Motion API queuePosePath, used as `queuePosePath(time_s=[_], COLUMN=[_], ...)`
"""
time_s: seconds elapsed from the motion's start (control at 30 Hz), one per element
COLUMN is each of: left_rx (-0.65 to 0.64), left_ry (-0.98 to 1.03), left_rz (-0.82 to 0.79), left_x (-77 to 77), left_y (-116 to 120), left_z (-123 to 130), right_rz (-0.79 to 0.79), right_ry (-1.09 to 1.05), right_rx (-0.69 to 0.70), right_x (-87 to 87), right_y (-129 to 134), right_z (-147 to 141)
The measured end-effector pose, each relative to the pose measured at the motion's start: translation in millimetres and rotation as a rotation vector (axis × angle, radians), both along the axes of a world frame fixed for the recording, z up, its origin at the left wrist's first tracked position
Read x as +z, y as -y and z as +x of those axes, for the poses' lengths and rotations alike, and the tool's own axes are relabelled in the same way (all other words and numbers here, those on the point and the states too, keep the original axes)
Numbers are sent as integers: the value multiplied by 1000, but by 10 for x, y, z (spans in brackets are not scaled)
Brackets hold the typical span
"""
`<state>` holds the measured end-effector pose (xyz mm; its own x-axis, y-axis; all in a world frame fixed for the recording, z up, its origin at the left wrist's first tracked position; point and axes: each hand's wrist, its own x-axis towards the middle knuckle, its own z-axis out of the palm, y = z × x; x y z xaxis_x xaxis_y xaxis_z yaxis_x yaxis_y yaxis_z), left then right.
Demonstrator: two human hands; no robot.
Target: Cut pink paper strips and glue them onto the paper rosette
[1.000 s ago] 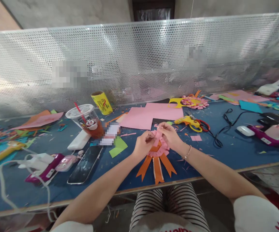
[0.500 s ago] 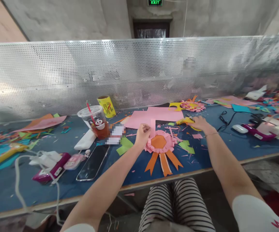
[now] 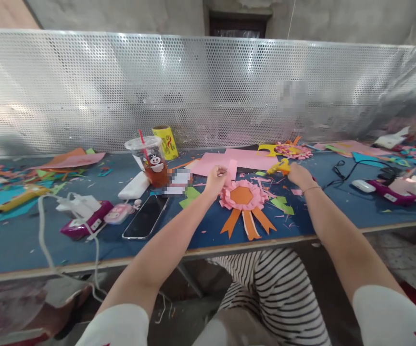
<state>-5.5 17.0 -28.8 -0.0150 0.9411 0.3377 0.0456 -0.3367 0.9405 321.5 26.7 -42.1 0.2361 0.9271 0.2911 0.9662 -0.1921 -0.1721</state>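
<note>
My left hand (image 3: 217,181) is closed in a pinch on a pink paper strip (image 3: 232,169), which stands up just behind a paper rosette (image 3: 242,195). The rosette lies flat, with a pleated pink rim, an orange centre and three orange notched tails. Farther right, my right hand (image 3: 299,176) is closed around a yellow tool (image 3: 279,166) that looks like a glue gun; its grip is hidden by the fingers. Pink paper sheets (image 3: 211,164) lie behind my left hand. Green scraps (image 3: 283,205) and thin pink offcuts surround the rosette.
A drink cup (image 3: 153,166) with a red straw, a yellow tape roll (image 3: 166,143) and a phone (image 3: 145,217) stand or lie to the left. Purple power strips (image 3: 87,222) with cables sit at both sides. Another rosette (image 3: 292,151) lies behind, before a perforated metal screen (image 3: 193,96).
The camera view has tipped down and shifted slightly left. My right hand has closed around the yellow tool, its fingers more spread before. My left hand still pinches the pink strip.
</note>
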Motion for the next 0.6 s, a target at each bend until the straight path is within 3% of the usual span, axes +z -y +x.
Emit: queuePosePath(time_s=[0.13,0.33,0.47,0.6], left_rx=[18,19,-59,-129], left_ry=[32,60,113,227], left_rz=[-50,-169,-248,-384], left_x=[-14,8,65,106], left_y=[-39,-6,97,170], left_z=[-45,-46,8,70], right_rz=[131,272,358,515], right_ry=[-47,-187,-238,-191], right_rx=[-20,163,346,411], right_x=[97,139,124,134], right_y=[20,19,106,190], right_z=[-173,-507,-687,-803])
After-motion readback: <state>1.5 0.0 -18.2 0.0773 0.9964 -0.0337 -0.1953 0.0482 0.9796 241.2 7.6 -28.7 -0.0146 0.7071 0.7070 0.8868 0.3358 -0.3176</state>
